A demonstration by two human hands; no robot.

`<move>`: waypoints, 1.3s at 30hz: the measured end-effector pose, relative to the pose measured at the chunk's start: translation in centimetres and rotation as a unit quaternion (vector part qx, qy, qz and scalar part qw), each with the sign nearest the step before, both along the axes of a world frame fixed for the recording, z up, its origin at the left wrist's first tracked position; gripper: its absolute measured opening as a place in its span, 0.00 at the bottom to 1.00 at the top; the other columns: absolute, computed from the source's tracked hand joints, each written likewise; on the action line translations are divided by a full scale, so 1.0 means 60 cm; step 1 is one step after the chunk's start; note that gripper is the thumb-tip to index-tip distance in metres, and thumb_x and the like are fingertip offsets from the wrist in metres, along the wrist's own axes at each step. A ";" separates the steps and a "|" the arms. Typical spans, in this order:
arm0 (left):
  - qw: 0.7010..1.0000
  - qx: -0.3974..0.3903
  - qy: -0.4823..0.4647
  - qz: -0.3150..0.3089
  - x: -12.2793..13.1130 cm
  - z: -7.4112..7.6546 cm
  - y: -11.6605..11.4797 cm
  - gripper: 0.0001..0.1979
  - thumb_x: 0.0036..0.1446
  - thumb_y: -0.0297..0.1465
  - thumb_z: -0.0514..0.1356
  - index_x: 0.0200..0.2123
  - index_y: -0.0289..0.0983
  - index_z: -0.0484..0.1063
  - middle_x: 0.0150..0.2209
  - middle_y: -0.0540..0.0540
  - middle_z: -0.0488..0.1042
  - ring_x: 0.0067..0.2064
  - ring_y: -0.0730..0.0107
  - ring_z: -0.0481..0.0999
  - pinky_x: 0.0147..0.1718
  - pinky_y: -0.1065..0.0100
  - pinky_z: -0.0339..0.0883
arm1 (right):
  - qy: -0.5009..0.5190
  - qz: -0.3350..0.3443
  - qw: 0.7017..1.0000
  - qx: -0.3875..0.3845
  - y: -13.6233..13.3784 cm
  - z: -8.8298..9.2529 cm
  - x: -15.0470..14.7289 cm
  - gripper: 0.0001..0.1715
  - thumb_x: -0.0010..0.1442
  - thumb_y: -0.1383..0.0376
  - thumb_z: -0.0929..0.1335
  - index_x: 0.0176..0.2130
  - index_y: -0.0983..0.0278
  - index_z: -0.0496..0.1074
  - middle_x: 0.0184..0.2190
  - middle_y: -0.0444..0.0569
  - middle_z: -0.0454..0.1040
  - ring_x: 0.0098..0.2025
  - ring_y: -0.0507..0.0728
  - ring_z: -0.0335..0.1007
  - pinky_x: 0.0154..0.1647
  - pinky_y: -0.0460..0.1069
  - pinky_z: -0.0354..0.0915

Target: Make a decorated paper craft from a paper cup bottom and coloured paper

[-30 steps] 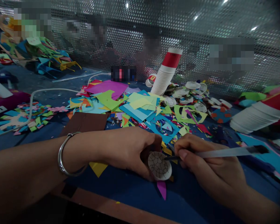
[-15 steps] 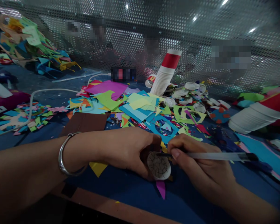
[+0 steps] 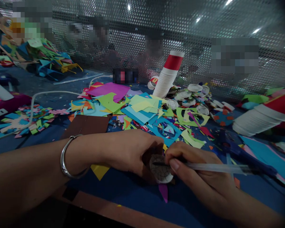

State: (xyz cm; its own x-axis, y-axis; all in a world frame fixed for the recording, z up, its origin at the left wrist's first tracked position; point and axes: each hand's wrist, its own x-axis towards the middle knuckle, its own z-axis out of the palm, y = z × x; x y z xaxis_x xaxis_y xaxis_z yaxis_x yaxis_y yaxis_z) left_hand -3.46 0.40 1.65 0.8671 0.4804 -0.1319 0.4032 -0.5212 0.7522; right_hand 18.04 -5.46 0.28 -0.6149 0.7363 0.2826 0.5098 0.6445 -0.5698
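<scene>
My left hand (image 3: 135, 152) is closed around a small white paper cup (image 3: 165, 180), tilted so that its round end faces me. That end is brown and carries a pattern of dark lines. Between the thumb and fingers of my right hand (image 3: 199, 174) is a pen (image 3: 209, 167) with a clear barrel. Its dark tip lies over the brown round, on the upper left part. A pointed purple paper piece (image 3: 163, 192) shows just under the cup; whether it is attached I cannot tell. My left fingertips are hidden behind the cup.
Cut coloured paper (image 3: 142, 107) covers the table beyond my hands, with brown sheets (image 3: 85, 125) at left. Stacked paper cups (image 3: 167, 74) lean at the back, and another stack (image 3: 263, 117) lies right. A blue glue gun (image 3: 242, 155) is beside my right hand. A white cable (image 3: 52, 91) crosses the left.
My right hand has shifted slightly left, and the pen tip has moved left and a little down across the brown round. My left hand and the cup stay nearly still.
</scene>
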 end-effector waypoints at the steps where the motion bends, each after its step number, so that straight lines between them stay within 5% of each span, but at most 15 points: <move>1: 1.000 0.003 0.001 0.002 0.000 0.001 0.000 0.20 0.51 0.43 0.68 0.40 0.38 0.70 0.32 0.51 0.73 0.31 0.71 0.70 0.26 0.71 0.54 | 0.000 0.000 1.000 -0.004 0.000 0.001 0.000 0.08 0.68 0.71 0.60 0.38 0.60 0.65 0.32 0.44 0.72 0.30 0.51 0.66 0.30 0.47 0.61; 14: 1.000 0.002 -0.005 -0.008 -0.003 -0.001 0.002 0.20 0.49 0.43 0.69 0.39 0.39 0.68 0.31 0.54 0.69 0.29 0.74 0.67 0.25 0.73 0.54 | 0.015 0.005 1.000 -0.024 -0.002 0.003 0.002 0.09 0.67 0.71 0.60 0.36 0.60 0.65 0.28 0.41 0.69 0.28 0.50 0.65 0.29 0.46 0.60; 26: 1.000 0.017 0.006 -0.005 -0.002 0.000 0.003 0.21 0.49 0.43 0.68 0.40 0.38 0.69 0.32 0.52 0.74 0.31 0.70 0.71 0.26 0.72 0.56 | -0.026 -0.002 0.996 0.085 0.007 0.003 -0.001 0.07 0.66 0.72 0.61 0.40 0.60 0.66 0.33 0.41 0.73 0.33 0.48 0.70 0.36 0.44 0.64; 34: 1.000 0.014 0.022 0.002 -0.001 0.005 0.002 0.21 0.49 0.41 0.70 0.41 0.37 0.69 0.33 0.51 0.74 0.31 0.70 0.71 0.27 0.71 0.57 | -0.085 -0.026 0.984 0.155 0.002 0.012 0.003 0.08 0.66 0.71 0.61 0.35 0.60 0.64 0.29 0.44 0.73 0.28 0.51 0.70 0.28 0.47 0.62; 39: 0.999 0.005 0.033 0.001 -0.003 0.006 0.004 0.24 0.45 0.36 0.73 0.44 0.38 0.70 0.35 0.50 0.74 0.32 0.70 0.71 0.26 0.71 0.56 | -0.106 -0.025 0.987 0.117 0.001 0.024 0.007 0.09 0.65 0.70 0.62 0.33 0.60 0.66 0.23 0.42 0.69 0.21 0.51 0.63 0.23 0.49 0.56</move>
